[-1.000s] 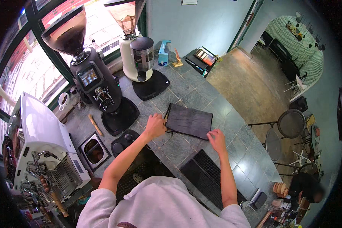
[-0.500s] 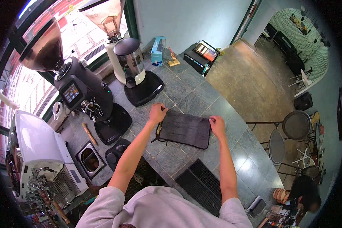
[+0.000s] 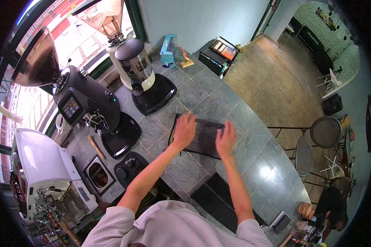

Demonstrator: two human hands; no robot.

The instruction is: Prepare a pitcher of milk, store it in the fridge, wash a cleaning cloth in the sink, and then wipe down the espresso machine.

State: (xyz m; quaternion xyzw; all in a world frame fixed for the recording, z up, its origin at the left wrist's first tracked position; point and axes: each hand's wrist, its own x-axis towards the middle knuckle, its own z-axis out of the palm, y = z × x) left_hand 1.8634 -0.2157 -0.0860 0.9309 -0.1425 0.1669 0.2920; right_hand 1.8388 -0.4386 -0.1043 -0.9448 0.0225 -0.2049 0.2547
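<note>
A flat, dark grey fabric pouch (image 3: 205, 135) with a dark trimmed edge lies on the tiled counter (image 3: 189, 171) in front of me. My left hand (image 3: 185, 131) is over its left part, fingers stretched forward. Over the right end, my right hand (image 3: 226, 140) has its fingers extended and apart from the thumb. Neither hand grips the fabric. Whether the palms touch it or hover just above, I cannot tell. Parts of the pouch's left and right ends are hidden under my hands.
Two coffee grinders (image 3: 88, 92) stand at the left, beside a white espresso machine (image 3: 45, 154). A black ribbed mat (image 3: 216, 195) lies nearer me. At the far edge are a blue box (image 3: 168, 51), a small wooden figure (image 3: 186, 61) and a black organizer (image 3: 213, 57).
Both hands have let go of the pouch's far corners and moved inward over its surface. My left hand went right, my right hand left and slightly nearer.
</note>
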